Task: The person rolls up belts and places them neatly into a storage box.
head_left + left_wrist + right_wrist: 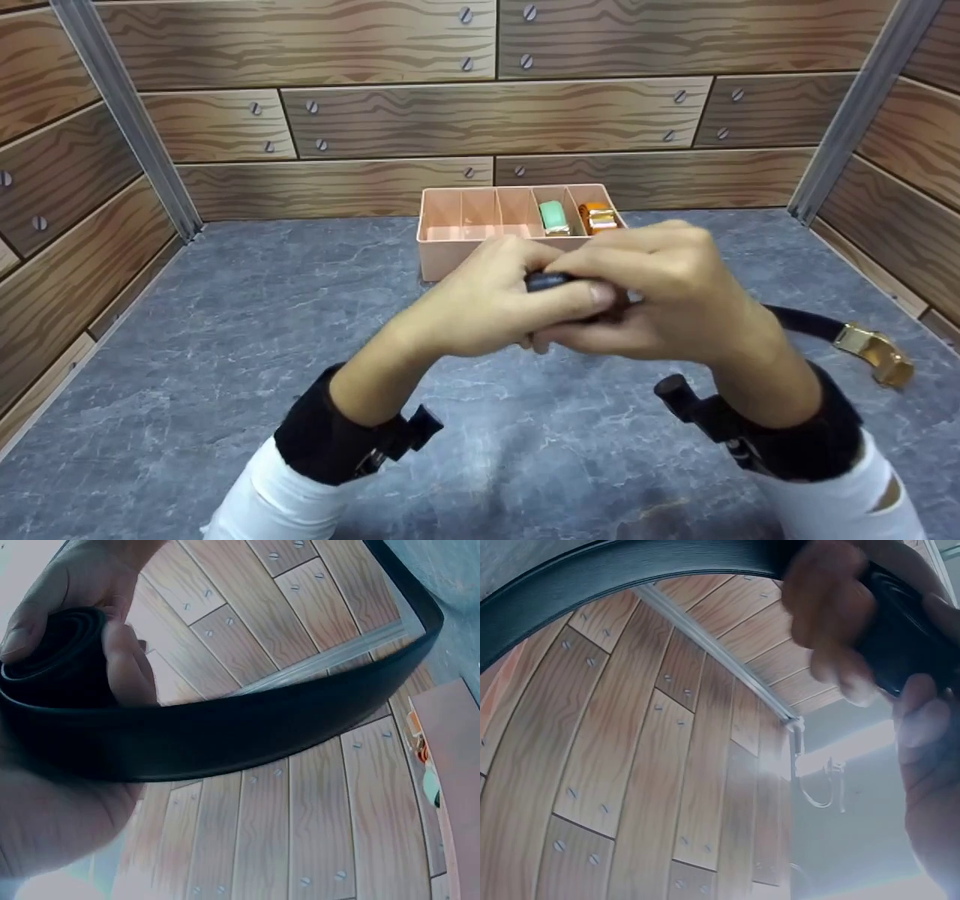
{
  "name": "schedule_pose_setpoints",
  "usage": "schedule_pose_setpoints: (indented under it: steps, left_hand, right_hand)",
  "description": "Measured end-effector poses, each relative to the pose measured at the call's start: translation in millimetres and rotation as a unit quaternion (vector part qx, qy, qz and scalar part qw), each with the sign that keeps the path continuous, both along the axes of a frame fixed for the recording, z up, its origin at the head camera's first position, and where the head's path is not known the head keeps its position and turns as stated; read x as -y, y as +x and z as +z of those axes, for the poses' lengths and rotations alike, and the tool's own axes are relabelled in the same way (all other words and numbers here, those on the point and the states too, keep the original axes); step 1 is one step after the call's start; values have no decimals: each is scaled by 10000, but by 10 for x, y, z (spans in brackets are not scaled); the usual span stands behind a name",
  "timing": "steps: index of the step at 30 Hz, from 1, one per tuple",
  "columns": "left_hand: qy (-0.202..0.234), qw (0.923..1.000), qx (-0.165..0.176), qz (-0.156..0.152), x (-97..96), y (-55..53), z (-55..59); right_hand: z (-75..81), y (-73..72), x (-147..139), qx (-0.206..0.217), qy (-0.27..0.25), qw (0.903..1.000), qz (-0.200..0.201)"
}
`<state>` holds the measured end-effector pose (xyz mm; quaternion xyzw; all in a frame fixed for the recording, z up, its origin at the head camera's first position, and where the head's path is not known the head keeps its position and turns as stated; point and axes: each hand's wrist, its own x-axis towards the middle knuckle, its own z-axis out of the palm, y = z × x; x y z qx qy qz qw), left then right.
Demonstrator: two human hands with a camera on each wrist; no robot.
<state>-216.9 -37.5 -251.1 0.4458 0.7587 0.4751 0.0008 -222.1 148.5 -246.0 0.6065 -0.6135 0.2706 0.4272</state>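
A black belt (806,321) is partly wound into a tight coil (56,664) between both hands. My left hand (487,300) holds the coil from the left, its thumb along the near side. From the right, my right hand (660,292) grips the same coil, the fingers of both hands meeting around it. Most of the coil is hidden by fingers in the head view. The unrolled strap (255,731) curves away from the coil. On the tabletop at the right lies its end with a gold buckle (874,352).
A pink divided box (450,259) stands behind the hands by the back wall. Its two right compartments hold a rolled mint-green belt (553,215) and a rolled orange belt (594,214). Wood-patterned walls (390,120) enclose the grey tabletop (225,337).
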Motion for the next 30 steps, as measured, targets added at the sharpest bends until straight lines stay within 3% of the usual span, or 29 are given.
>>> schedule_pose_setpoints:
  steps: [4,6,9,12,14,16,20,26,30]
  left_hand:
    - [615,9917,931,-639,35,-35,4]
    - [734,9874,1137,-817,49,-53,-3]
    - [501,9924,863,-714,61,-62,-8]
    - [-224,9997,86,50,47,-39,-3]
    - [-904,9931,-344,661,27,-14,4]
    - [-1432,9831,-512,1020,10,5,7]
    - [-1791,9769,-387,1100,1,21,18]
    - [-1626,9804,-274,1075,12,28,29]
    - [-1196,9885,-266,890,21,7,17]
  right_hand:
    - [11,-35,14,578,-598,9961,301]
    - [15,-40,16,849,-712,9929,443]
    - [27,-22,14,946,-459,9936,422]
    - [45,12,-12,727,215,9971,37]
    - [36,23,-34,522,688,9959,-278]
    - [12,23,-49,377,1048,9924,-530]
    - [-40,2,-51,162,1204,9901,-701]
    - [-50,-23,-38,60,935,9939,-584]
    - [-48,-27,-25,-99,619,9966,-536]
